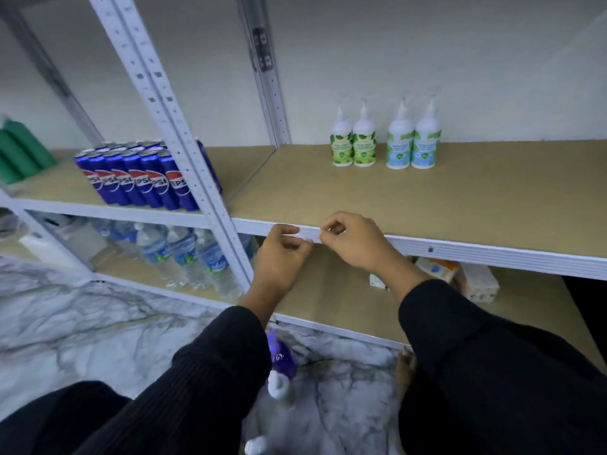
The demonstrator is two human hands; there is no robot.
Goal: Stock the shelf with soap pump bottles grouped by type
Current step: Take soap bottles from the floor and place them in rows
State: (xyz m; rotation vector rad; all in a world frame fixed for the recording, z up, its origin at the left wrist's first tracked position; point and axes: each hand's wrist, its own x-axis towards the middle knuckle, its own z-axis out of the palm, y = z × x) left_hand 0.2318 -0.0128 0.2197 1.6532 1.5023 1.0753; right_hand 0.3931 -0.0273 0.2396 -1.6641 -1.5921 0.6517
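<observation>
Two green-labelled pump bottles (341, 142) and two blue-labelled pump bottles (400, 144) are stood upright, paired, at the shelf's (460, 198) back.

Four pump bottles (364, 142) stand at the back of the shelf (427, 198), two and two. Cans (141, 182) stand left of a post (184, 136). Water bottles (184, 254) stand under the cans. The left hand (282, 254) and right hand (351, 241) hold the shelf's front edge.

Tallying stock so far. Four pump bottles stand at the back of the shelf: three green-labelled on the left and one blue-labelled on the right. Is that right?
Not quite. The head view shows two green-labelled bottles on the left and two blue-labelled bottles on the right. Four pump bottles do stand at the back of the shelf.
</observation>
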